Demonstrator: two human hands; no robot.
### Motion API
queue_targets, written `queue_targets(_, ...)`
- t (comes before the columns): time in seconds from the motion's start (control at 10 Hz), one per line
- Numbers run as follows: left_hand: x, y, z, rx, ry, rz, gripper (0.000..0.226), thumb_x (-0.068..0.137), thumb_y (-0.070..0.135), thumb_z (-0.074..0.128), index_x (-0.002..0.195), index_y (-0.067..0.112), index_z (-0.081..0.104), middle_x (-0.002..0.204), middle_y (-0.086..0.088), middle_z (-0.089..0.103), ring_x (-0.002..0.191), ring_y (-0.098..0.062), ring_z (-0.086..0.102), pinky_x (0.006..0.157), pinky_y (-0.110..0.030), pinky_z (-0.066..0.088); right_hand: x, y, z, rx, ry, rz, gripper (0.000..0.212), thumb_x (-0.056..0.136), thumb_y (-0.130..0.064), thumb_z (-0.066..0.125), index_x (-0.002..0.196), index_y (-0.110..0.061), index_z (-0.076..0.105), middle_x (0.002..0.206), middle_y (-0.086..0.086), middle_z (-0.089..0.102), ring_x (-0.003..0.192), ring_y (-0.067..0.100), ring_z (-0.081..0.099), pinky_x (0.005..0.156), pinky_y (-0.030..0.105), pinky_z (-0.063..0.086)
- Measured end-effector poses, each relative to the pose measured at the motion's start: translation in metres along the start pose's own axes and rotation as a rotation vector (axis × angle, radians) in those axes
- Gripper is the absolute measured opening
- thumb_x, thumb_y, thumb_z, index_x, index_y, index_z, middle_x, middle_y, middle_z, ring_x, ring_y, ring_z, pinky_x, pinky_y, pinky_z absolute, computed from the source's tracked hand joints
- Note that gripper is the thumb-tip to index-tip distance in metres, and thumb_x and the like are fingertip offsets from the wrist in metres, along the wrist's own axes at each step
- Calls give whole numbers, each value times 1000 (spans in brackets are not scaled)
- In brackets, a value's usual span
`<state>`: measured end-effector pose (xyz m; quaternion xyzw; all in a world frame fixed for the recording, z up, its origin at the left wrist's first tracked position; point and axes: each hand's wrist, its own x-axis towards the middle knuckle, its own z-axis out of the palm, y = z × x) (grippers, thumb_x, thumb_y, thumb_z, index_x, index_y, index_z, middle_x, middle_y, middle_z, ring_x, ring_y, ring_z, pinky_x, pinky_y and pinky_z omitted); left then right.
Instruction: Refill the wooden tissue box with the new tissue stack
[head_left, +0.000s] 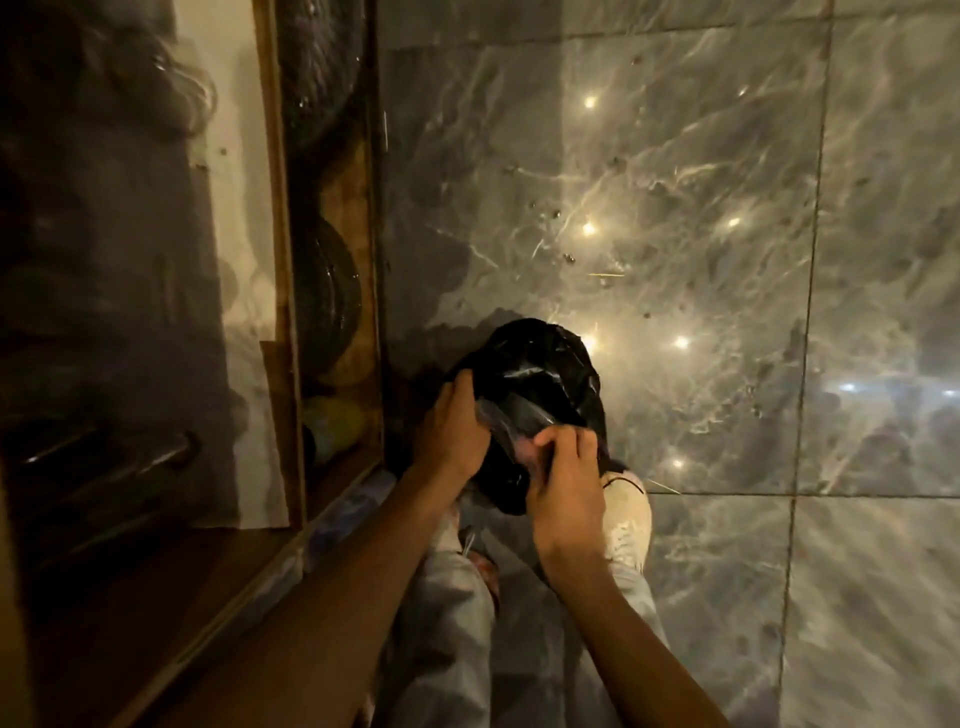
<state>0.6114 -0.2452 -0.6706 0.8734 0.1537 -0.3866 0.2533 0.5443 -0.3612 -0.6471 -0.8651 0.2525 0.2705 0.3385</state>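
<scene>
A black plastic bag (540, 374) hangs over the marble floor in front of my legs. My left hand (452, 431) grips the bag's left edge. My right hand (566, 483) pinches a thin clear plastic wrapper (511, 415) at the bag's mouth; something pinkish shows beneath it. The wooden tissue box and the tissue stack are not visible in this view.
A wooden cabinet (283, 249) with glass doors and metal handles (171, 454) stands close on the left, with dark round items on its shelf. Glossy grey marble floor (727, 208) spreads to the right. My light trousers and a white shoe (631, 519) are below the bag.
</scene>
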Motion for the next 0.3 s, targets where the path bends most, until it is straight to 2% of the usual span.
queue_targets(0.1, 4, -3, 2, -6, 9, 34, 41, 95, 18, 49, 136, 11, 42, 139, -19, 49, 127, -38, 48, 105, -48, 41, 4, -9, -5, 30, -23, 54, 81, 68, 6, 64, 141, -14, 37, 141, 15, 36, 129, 34, 38, 107, 42, 38)
queue_targets(0.2, 5, -7, 1, -52, -4, 57, 35, 97, 24, 46, 129, 11, 47, 132, -18, 55, 122, -37, 53, 100, -51, 45, -8, -25, -12, -121, 166, -133, 103, 61, -11, 54, 154, -24, 11, 156, 12, 20, 145, 31, 19, 113, 42, 26)
queue_targets(0.3, 8, -14, 0, -106, -27, 28, 43, 97, 31, 47, 137, 17, 42, 141, -14, 50, 129, -33, 49, 105, -50, 41, -19, -31, -6, -292, 116, -359, 100, 65, -17, 46, 155, -24, 1, 163, 12, 5, 150, 32, 1, 119, 49, 15)
